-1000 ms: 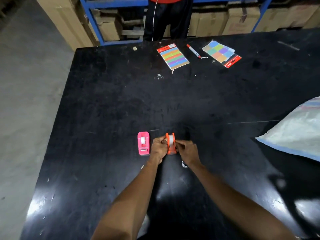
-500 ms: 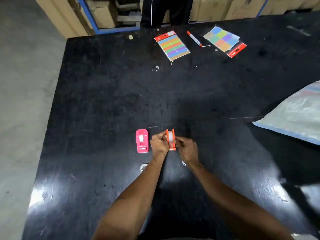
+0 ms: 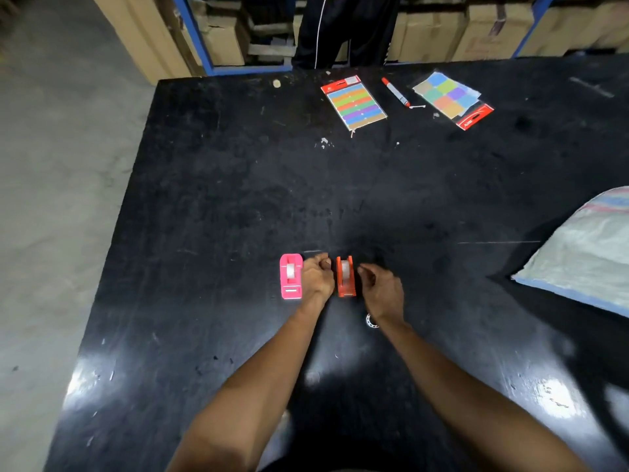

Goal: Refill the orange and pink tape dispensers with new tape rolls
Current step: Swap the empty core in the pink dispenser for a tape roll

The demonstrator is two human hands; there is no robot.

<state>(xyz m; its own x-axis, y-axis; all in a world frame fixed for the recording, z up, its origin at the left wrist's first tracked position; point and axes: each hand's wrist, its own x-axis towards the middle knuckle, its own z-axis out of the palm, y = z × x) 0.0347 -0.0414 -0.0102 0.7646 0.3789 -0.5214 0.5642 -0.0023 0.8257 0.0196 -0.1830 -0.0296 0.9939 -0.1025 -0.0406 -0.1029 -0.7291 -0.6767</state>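
Nothing is held: left hand point(image 3: 317, 275) loosely curled, right hand point(image 3: 383, 288) half open. The orange dispenser point(image 3: 346, 276), roll seated, is flanked by both. The pink dispenser point(image 3: 291, 276), also loaded, is found at 9 o'clock, just beside the left hand. Bare table point(image 3: 218, 206) is left from 12 o'clock to the far edge; a sack point(image 3: 585, 253) is noted at 3 o'clock.

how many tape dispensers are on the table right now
2. The pink plastic tape dispenser sits left of the left hand; the orange plastic tape dispenser stands between that hand and the right hand. None seems hidden.
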